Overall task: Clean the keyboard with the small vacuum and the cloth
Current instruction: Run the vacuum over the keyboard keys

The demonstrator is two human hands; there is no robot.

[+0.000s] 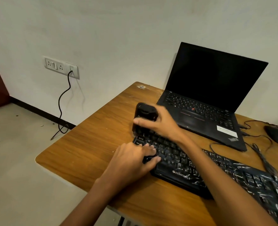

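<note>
A black keyboard [229, 175] with white streaks lies slanted across the wooden desk [89, 144]. My right hand [161, 123] grips a small black vacuum [143, 118] held upright, its lower end pressed on the keyboard's far left corner. My left hand [133, 159] rests flat on the keyboard's left end, fingers spread over the keys, holding nothing. No cloth is visible.
An open black laptop [206, 98] with a dark screen stands behind the keyboard. A black mouse [277, 134] and loose cables [259, 154] lie at the right. A wall socket [61, 66] with a dangling black cord [63, 101] is at the left, beyond the desk's edge.
</note>
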